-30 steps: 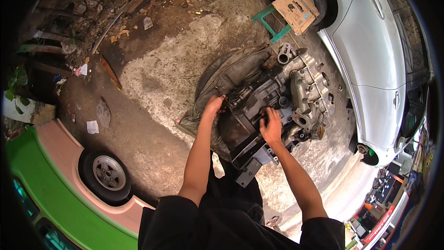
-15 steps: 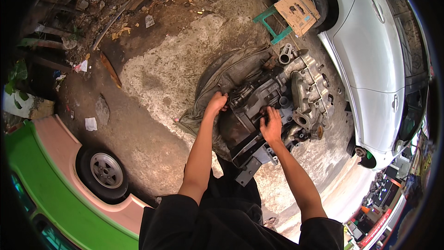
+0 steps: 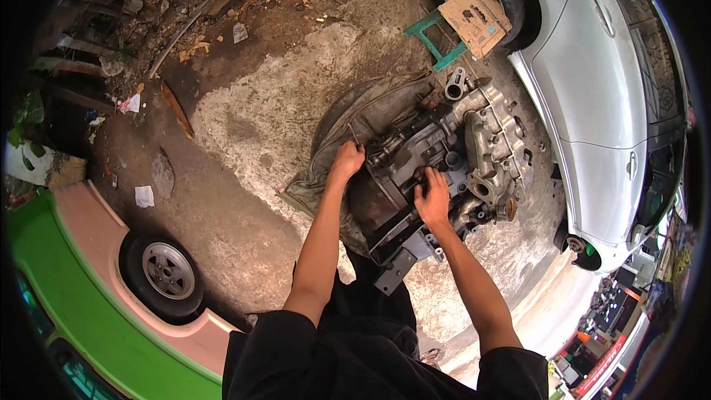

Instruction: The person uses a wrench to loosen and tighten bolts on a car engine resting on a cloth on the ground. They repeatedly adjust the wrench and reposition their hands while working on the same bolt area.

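A greasy engine (image 3: 396, 167) with dark and bare-metal parts lies in front of me on a grimy, crumpled cloth (image 3: 385, 107). At its left edge my left hand (image 3: 348, 161) is closed around a thin metal tool (image 3: 353, 133). Only a slim shaft of the tool sticks out past the fingers, so its exact kind cannot be told. My right hand (image 3: 434, 198) rests on the engine's near right side, its fingers bent and apart over the dark metal. A flat metal bracket (image 3: 396, 272) juts from the engine's near end, close to my legs.
A silver car (image 3: 592, 96) stands along the right. Beyond the engine is a green stool (image 3: 437, 37) with a stained board (image 3: 474, 21) on it. A green and pink vehicle (image 3: 96, 274) is at the lower left. Litter and a wood piece (image 3: 176, 111) lie on the ground.
A thin tool shaft now shows above my left hand, which has shifted slightly and turned. My right hand stays on nearly the same spot of the engine.
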{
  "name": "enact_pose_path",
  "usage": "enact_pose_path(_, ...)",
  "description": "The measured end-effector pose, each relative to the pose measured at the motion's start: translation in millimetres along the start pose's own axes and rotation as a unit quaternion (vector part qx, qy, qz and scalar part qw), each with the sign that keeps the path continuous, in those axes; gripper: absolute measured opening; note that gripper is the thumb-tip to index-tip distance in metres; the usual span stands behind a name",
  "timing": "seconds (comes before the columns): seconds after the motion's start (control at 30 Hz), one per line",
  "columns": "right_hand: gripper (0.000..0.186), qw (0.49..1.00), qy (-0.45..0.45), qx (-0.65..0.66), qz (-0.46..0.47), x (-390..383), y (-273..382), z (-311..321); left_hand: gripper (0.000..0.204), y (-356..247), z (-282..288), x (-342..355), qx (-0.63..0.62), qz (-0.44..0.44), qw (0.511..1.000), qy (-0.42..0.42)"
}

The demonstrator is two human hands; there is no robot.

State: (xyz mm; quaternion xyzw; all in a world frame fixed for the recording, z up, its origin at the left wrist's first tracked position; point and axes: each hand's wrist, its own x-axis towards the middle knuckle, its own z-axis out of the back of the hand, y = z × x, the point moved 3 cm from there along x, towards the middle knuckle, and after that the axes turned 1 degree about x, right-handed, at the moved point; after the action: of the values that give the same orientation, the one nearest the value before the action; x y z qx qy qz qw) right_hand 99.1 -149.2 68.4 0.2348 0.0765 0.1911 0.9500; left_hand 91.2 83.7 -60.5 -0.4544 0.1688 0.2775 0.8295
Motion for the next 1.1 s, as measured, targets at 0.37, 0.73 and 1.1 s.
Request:
enact_pose_path(0.37, 0.03, 0.999, -0.036, -0.006, 0.012, -1.7, 5.3, 2.3, 0.027, 22.1, 14.5, -41.5, -0.416, 0.043, 0.907, -0.045)
enact_pose_path(0.73, 0.027, 1.0, -0.013, 0.011, 0.011, 0.1, 3.4, 2.8, 0.027, 14.1, -24.9, -78.1, -0.457, 0.016, 0.86, -0.227)
enact_pose_path(1.1, 0.031, 1.0, -0.002, 0.006, 0.007, -0.4, -0.1, 1.0, 0.022, -4.2, -30.0, -99.5, -0.438, -0.019, 0.864, -0.248)
